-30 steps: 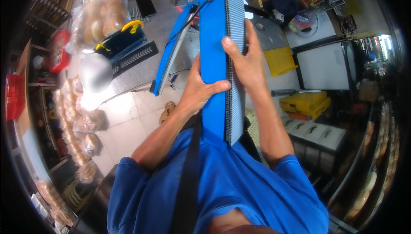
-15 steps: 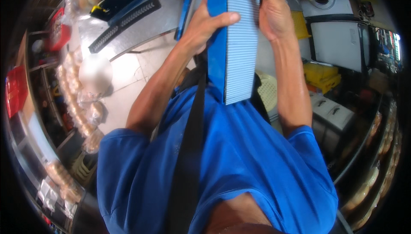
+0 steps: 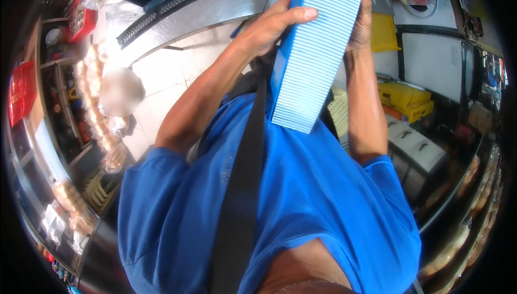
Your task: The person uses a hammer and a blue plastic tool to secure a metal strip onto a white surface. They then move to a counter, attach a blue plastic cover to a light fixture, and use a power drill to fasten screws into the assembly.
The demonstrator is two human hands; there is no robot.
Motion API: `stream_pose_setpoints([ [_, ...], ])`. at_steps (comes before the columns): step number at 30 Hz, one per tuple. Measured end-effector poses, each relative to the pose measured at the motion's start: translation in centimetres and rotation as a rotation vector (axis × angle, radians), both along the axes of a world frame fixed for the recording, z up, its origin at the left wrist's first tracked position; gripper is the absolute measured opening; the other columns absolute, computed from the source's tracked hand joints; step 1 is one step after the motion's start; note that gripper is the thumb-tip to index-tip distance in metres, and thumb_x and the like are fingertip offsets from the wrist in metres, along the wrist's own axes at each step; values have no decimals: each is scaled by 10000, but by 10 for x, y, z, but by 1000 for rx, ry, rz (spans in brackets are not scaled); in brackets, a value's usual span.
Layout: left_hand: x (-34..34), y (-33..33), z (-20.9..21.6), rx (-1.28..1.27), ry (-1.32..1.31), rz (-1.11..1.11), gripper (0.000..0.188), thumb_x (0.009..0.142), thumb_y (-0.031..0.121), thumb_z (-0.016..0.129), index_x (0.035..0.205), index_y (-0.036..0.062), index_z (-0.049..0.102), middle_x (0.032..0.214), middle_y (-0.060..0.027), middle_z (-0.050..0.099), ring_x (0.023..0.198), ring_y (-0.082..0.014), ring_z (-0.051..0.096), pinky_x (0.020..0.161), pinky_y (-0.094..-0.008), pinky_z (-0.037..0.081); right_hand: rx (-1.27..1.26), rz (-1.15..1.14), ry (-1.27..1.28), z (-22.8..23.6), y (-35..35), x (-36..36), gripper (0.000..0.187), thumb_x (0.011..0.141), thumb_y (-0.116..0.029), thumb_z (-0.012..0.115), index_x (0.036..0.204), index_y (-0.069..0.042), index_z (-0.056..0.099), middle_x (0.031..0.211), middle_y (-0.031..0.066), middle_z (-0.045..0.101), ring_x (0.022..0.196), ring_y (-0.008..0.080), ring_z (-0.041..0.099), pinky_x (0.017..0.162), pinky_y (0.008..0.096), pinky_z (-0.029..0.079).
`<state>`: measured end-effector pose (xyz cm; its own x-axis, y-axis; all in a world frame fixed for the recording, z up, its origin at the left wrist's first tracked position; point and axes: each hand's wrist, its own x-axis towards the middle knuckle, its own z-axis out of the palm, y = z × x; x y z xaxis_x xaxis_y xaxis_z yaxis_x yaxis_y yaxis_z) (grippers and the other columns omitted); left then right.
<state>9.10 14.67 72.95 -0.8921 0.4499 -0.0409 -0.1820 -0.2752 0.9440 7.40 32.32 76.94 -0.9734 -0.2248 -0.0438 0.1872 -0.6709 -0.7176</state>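
Note:
Both hands hold up a long box [image 3: 318,51], with a light blue and white striped face and a plain blue side. It slants, its lower end against the front of my blue shirt and its upper end running out of the picture. My left hand [image 3: 273,25] grips the left side, thumb lying on the striped face and the other fingers mostly hidden. On the opposite edge, my right hand [image 3: 363,25] is pressed along the box, its fingers partly hidden behind it.
Ahead on the left, a metal table [image 3: 231,3] bears a black slotted strip [image 3: 164,13]. Packed bags [image 3: 91,95] hang at left beside shelves and a red container [image 3: 21,92]. To the right are a yellow case [image 3: 405,97], a white-topped unit [image 3: 414,143] and a washing machine [image 3: 425,6].
The box has tilted, its upper end leaning to the right, and the striped face has turned more toward me. My right hand's fingers have moved from spread beside the box to its edge.

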Motion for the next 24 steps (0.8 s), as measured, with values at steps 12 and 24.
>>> stream_pose_setpoints([
  [12, 11, -5, 69, -350, 61, 17, 737, 764, 322, 806, 1325, -47, 504, 1195, -209, 647, 1036, -268, 676, 874, -382, 559, 282, -67, -110, -5, -10, -3, 654, 890, -419, 742, 1288, 56, 533, 1152, 181, 653, 1016, 222, 690, 883, 341, 596],
  [24, 29, -14, 63, -189, -43, 112, 677, 773, 183, 809, 1272, -82, 438, 1093, -159, 625, 928, -201, 661, 814, -337, 577, 448, -139, -45, 34, -34, 24, 600, 848, -255, 782, 1284, 62, 518, 1113, 172, 654, 958, 206, 687, 867, 334, 579],
])
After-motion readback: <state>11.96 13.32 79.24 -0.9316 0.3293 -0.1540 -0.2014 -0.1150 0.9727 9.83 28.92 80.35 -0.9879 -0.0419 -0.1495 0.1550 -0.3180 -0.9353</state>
